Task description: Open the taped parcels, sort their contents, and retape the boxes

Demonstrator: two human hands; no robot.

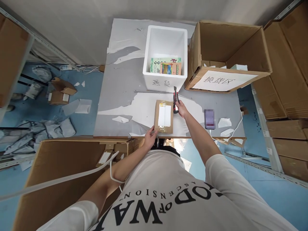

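Note:
A small brown cardboard box lies on the grey table near its front edge, with clear tape and a white label on top. My left hand is closed on the box's lower left corner, fingertips at its edge. Just right of the box, my right hand grips a black and red box cutter that points away from me. Whether the cutter's blade is out is too small to tell.
Behind the box stands a white foam box holding booklets. A large open carton with a paper sign is right of it. A phone with a white cable and paper scraps lie at the right. An open carton stands below left.

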